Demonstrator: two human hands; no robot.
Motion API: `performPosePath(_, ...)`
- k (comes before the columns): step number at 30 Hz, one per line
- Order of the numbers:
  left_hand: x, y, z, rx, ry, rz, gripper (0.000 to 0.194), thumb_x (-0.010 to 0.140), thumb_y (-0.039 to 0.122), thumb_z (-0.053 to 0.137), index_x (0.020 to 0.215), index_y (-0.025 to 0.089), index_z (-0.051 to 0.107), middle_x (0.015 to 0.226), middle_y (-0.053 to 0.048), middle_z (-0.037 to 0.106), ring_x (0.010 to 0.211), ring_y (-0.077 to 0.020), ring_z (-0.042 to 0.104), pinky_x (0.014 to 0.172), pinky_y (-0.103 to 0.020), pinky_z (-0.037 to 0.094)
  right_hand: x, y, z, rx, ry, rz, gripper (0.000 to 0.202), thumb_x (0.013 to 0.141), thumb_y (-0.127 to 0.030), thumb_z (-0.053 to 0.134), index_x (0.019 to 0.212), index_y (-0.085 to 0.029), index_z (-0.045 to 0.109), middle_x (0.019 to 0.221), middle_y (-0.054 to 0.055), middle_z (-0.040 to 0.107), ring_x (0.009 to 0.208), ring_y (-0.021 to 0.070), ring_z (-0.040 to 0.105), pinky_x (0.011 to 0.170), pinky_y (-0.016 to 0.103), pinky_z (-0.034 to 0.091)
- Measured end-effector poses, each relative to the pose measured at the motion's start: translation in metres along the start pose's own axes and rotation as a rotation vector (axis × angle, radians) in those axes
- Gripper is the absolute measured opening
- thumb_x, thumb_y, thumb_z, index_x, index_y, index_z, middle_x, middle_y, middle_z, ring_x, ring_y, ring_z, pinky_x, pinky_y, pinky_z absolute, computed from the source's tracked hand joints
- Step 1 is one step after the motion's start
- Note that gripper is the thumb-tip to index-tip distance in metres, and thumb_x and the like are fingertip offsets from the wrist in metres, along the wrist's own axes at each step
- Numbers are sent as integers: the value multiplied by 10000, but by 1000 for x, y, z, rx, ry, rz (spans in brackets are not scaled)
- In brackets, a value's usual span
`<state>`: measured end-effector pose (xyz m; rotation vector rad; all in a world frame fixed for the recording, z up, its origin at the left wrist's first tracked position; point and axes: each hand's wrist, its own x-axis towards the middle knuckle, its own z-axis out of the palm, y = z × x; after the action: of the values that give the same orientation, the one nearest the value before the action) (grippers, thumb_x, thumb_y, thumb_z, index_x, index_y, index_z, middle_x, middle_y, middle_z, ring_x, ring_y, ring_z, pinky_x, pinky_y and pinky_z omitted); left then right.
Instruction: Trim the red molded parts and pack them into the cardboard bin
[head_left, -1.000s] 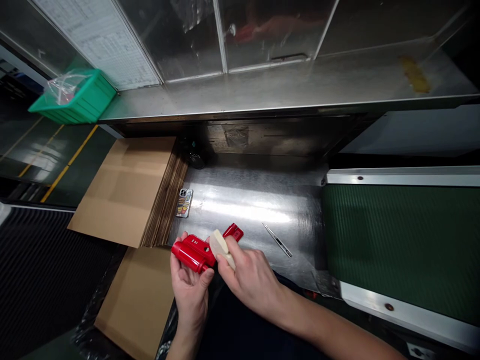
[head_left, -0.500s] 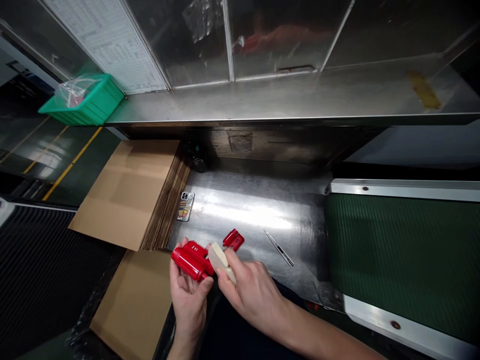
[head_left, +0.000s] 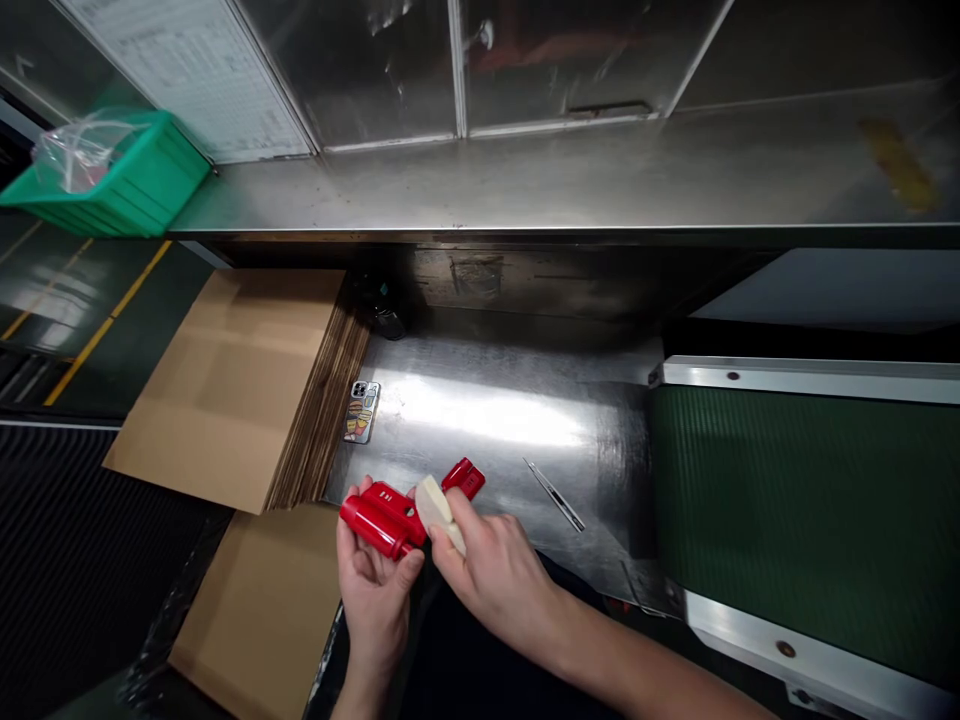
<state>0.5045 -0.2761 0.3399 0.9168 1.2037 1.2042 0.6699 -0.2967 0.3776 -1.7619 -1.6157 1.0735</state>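
A glossy red plastic part (head_left: 377, 522) rests in my left hand (head_left: 375, 590), with the thumb at its lower end and fingers behind it. My right hand (head_left: 491, 570) pinches a cream-coloured block (head_left: 433, 508) against the right end of that part. Just behind the block, a second red part (head_left: 465, 478) lies on the metal table (head_left: 480, 370). To its right is a slim silver cutter knife (head_left: 555, 495). A phone in a patterned case (head_left: 362, 412) lies by the cardboard stack.
Flat cardboard (head_left: 232, 380) is stacked at the left, with more cardboard (head_left: 262, 600) below. A dark bottle (head_left: 386, 315) stands behind. A green conveyor belt (head_left: 802, 510) is at right. A green bin (head_left: 142, 185) sits on the metal shelf (head_left: 525, 190).
The view has shifted slightly, moving the bin and cardboard left in the picture. Both hands keep their hold, and the block is still against the red part.
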Motion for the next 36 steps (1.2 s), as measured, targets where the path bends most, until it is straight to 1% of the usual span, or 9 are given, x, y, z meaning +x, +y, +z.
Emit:
performPosePath(7, 21, -7, 0, 1, -23, -67, 959, 762, 172, 913, 1570, 380, 441, 1703, -86, 282, 1544, -323, 290, 1092, -251, 495, 19, 8, 9, -45, -19, 60, 232, 1016, -321, 414, 1096, -170, 571, 730, 30, 677, 582, 200, 617, 584, 320, 225)
performPosePath(13, 44, -14, -2, -16, -19, -113, 957, 748, 180, 923, 1561, 384, 460, 1696, -85, 301, 1506, -305, 384, 1087, -241, 491, 41, 5, 11, -71, 14, 126, 240, 1016, -315, 426, 1120, -174, 589, 754, 38, 689, 611, 207, 631, 611, 331, 245)
performPosePath(17, 62, -12, -5, -93, -37, -177, 903, 741, 246, 932, 1531, 367, 512, 1677, -131, 328, 1385, -356, 539, 1066, -352, 539, 49, 1, -6, 0, -124, 97, 232, 1006, -343, 465, 1103, -174, 590, 767, 23, 665, 614, 181, 597, 601, 300, 280)
performPosePath(20, 82, -9, -12, -208, -58, -238, 799, 763, 379, 916, 1485, 352, 574, 1687, -154, 295, 1262, -424, 627, 996, -499, 589, 67, 31, -16, 30, -162, 237, 253, 1034, -371, 441, 1095, -170, 580, 776, 20, 659, 595, 154, 577, 573, 264, 308)
performPosePath(24, 109, -10, -25, -300, -110, -321, 742, 765, 425, 908, 1444, 364, 613, 1702, -112, 275, 1300, -428, 597, 926, -419, 629, 116, 117, -8, -305, -111, 520, 380, 1101, -401, 319, 1226, -122, 543, 971, 129, 715, 849, 234, 671, 697, 305, 376)
performPosePath(27, 122, -18, -36, -332, -170, -403, 798, 722, 456, 930, 1446, 368, 607, 1704, -103, 275, 1312, -417, 590, 888, -381, 639, 151, 169, 6, -344, -175, 542, 370, 1095, -378, 389, 1260, -99, 567, 1086, 176, 706, 1034, 281, 654, 806, 335, 396)
performPosePath(29, 128, -28, -44, -358, -201, -456, 813, 702, 505, 929, 1436, 336, 622, 1696, -108, 293, 1286, -387, 613, 843, -337, 644, 160, 183, 15, -356, -137, 533, 364, 1065, -388, 492, 1269, -100, 582, 1199, 184, 667, 1181, 301, 585, 903, 350, 391)
performPosePath(33, 137, -62, -63, -430, -171, -584, 820, 719, 538, 881, 1442, 259, 614, 1622, -152, 422, 1191, -351, 666, 678, -262, 626, 137, 183, 23, -394, 67, 537, 413, 1059, -410, 517, 1370, -138, 524, 1363, 158, 550, 1268, 279, 493, 1021, 349, 355)
performPosePath(36, 137, -94, -77, -420, -92, -648, 748, 775, 558, 827, 1403, 207, 622, 1514, -176, 546, 1229, -332, 654, 760, -259, 616, 95, 184, 23, -391, 163, 581, 338, 1087, -343, 428, 1294, -102, 545, 1277, 163, 569, 1201, 264, 529, 1021, 341, 372)
